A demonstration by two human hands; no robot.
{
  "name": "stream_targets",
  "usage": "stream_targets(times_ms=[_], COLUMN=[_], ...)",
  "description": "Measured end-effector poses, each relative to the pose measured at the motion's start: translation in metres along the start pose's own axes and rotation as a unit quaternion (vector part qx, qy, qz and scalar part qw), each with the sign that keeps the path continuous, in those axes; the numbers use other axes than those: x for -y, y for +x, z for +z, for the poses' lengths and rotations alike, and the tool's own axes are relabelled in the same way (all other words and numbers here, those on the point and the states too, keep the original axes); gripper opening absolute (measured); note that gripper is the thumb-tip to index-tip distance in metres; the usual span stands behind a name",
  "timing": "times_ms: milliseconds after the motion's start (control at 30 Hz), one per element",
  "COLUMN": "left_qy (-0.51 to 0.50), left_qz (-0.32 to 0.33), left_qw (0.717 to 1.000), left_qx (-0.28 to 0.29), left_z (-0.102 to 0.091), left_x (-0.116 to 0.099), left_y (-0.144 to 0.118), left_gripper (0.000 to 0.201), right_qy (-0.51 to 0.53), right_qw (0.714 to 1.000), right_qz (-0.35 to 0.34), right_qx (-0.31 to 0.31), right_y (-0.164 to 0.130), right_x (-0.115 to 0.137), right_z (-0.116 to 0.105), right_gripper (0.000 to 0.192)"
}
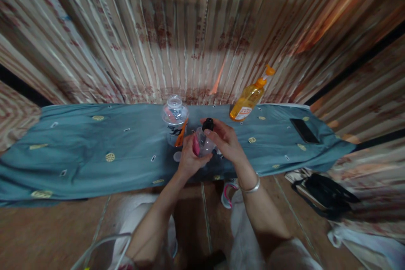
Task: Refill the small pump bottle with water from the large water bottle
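A small clear bottle (207, 147) with a pink patch on its side is held above the front of the cloth-covered table. My left hand (190, 161) is closed around its body from the left. At its top is a black cap (208, 124), pinched between the thumb and fingers of my right hand (228, 140). Whether the cap is seated on the neck or loose, I cannot tell. Just behind my left hand stands a larger clear plastic bottle (175, 114), lidless, with an orange and black label. A pale round lid (177, 156) lies beside my left wrist.
A pump bottle of amber liquid (248, 101) stands at the back right of the teal tablecloth (133, 152). Farther right lies a dark phone (304, 130). Striped curtains (190, 29) hang behind the table. A black bag (325, 194) sits on the floor at right.
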State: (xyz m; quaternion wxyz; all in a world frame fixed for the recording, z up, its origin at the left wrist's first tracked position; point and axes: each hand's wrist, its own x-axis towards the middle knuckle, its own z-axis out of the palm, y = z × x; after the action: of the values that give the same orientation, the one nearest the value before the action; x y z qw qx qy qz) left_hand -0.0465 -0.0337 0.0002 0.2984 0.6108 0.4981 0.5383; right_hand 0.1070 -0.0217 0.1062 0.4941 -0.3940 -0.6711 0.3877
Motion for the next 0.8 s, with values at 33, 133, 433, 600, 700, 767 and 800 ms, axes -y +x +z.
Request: stream_targets(times_ms=[33,133,433,600,700,767,800], left_qy=[-0.001,-0.012,-0.006,0.027,0.028,0.021,0.019], left_qz=[-0.001,-0.017,-0.031,0.036,0.038,0.015,0.005], left_qw=[1.0,1.0,0.999,0.999,0.998,0.999,0.999], left_qx=[0.005,0.013,0.041,0.021,0.03,0.042,0.046], left_z=[0.0,0.001,-0.004,-0.008,-0.01,-0.01,-0.01], left_x=[-0.001,-0.004,-0.012,-0.01,-0.007,-0.007,-0.007], left_y=[0.0,-0.001,-0.005,-0.002,-0.001,-0.001,-0.002], left_gripper=[0.09,0.094,0.077,0.074,0.077,0.085,0.089], right_qy=[0.012,0.03,-0.065,0.002,0.0,-0.023,-0.036], right_qw=[1.0,1.0,0.99,0.999,1.0,0.999,0.997], right_qz=[0.004,0.01,0.007,-0.008,-0.005,-0.007,-0.008], right_qx=[0.004,0.0,-0.124,-0.048,-0.02,-0.045,-0.065], right_y=[0.001,0.003,0.004,0.007,0.007,0.006,0.006], right_x=[-0.001,-0.004,-0.003,-0.005,-0.006,-0.007,-0.008], right_z=[-0.001,-0.002,0.003,-0.008,-0.013,-0.013,-0.013], right_gripper=[0.05,0.055,0.057,0.049,0.051,0.053,0.053])
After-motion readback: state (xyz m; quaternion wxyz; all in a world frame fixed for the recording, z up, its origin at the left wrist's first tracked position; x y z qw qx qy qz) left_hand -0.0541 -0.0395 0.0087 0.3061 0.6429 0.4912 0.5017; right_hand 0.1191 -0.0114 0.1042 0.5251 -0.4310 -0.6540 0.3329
